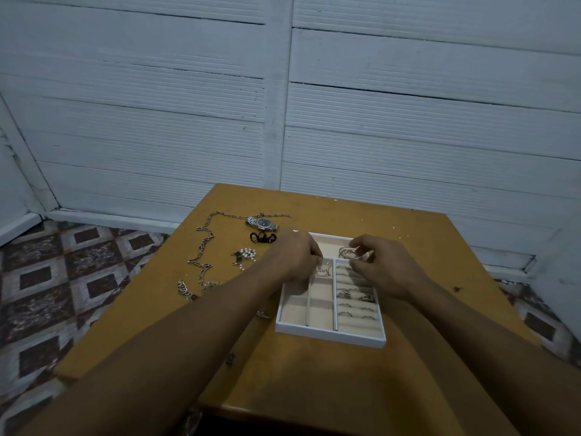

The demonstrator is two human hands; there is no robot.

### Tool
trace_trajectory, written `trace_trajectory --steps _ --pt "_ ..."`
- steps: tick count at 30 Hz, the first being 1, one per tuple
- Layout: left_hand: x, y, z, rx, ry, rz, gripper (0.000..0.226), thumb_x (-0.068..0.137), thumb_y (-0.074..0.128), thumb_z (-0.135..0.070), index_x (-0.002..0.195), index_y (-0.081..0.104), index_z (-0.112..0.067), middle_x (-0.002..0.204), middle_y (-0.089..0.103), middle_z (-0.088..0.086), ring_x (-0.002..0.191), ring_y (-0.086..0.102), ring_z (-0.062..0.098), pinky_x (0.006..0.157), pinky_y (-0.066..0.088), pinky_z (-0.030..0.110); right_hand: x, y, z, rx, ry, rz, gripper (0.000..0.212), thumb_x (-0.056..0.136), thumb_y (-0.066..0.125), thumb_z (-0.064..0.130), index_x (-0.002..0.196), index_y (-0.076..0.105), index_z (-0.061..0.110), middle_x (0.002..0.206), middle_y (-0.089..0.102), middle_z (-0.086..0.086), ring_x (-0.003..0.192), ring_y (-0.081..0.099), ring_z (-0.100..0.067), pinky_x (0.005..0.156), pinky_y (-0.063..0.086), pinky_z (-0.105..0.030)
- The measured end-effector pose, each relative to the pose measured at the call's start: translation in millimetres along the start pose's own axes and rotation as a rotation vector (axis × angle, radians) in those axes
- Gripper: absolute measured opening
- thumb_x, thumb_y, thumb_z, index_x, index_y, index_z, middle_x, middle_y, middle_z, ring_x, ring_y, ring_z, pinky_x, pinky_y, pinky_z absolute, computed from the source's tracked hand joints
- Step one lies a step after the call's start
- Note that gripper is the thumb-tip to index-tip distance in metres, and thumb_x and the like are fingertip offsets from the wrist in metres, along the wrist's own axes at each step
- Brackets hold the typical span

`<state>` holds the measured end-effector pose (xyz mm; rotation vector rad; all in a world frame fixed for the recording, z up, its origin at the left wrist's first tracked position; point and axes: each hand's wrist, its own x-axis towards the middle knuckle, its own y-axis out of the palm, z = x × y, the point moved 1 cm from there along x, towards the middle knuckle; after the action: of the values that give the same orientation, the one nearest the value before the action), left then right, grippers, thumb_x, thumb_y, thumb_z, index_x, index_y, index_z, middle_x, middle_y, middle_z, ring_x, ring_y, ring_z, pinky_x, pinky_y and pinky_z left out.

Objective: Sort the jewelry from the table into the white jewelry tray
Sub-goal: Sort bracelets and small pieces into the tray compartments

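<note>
The white jewelry tray [330, 333] lies on the wooden table [314, 372], with several rings [355, 294] in its right-hand slots. Both hands are over its far half. My left hand [295, 259] has curled fingers at a small silver piece [322, 272] in a middle compartment. My right hand [383, 265] pinches a silver bracelet [347, 251] over the far compartment. Left of the tray lie a long silver chain [204, 243], a wristwatch [262, 223], a dark hair tie [262, 238] and a pearl piece [245, 256].
A short chain [185, 289] lies near the table's left edge and a small silver item [262, 315] sits beside the tray's left wall. A white panelled wall stands behind the table. Patterned floor tiles [63, 278] show on the left.
</note>
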<state>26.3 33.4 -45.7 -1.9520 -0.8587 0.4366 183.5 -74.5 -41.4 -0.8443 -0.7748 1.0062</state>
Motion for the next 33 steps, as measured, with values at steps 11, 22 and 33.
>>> trace_trajectory --steps 11,22,33 --pt "-2 19 -10 0.256 0.078 -0.138 0.025 0.090 0.054 -0.028 0.102 0.075 -0.026 0.108 0.057 0.006 0.105 0.053 0.024 0.082 0.051 0.038 -9 -7 -8 0.036 0.035 0.000 0.029 0.091 0.060 0.025 0.119 0.061 0.022 0.103 0.063 0.010 0.084 0.062 -0.009 0.076 0.054 -0.035" --pt "-23 -9 21 0.198 0.110 -0.188 0.027 0.091 0.055 -0.033 0.110 0.071 -0.023 0.109 0.056 0.003 0.106 0.050 0.020 0.088 0.046 0.035 -6 1 18 0.058 -0.012 0.015 0.031 0.088 0.063 0.024 0.119 0.063 0.023 0.106 0.066 0.007 0.088 0.061 -0.012 0.079 0.050 -0.029" --pt "-78 -56 113 0.230 -0.032 -0.231 0.027 0.093 0.053 -0.034 0.114 0.067 -0.025 0.110 0.059 -0.004 0.102 0.054 0.014 0.084 0.044 0.029 22 52 104 -0.025 -0.132 0.160 0.021 0.083 0.063 0.025 0.104 0.070 0.025 0.110 0.068 0.005 0.101 0.061 -0.018 0.090 0.049 -0.037"
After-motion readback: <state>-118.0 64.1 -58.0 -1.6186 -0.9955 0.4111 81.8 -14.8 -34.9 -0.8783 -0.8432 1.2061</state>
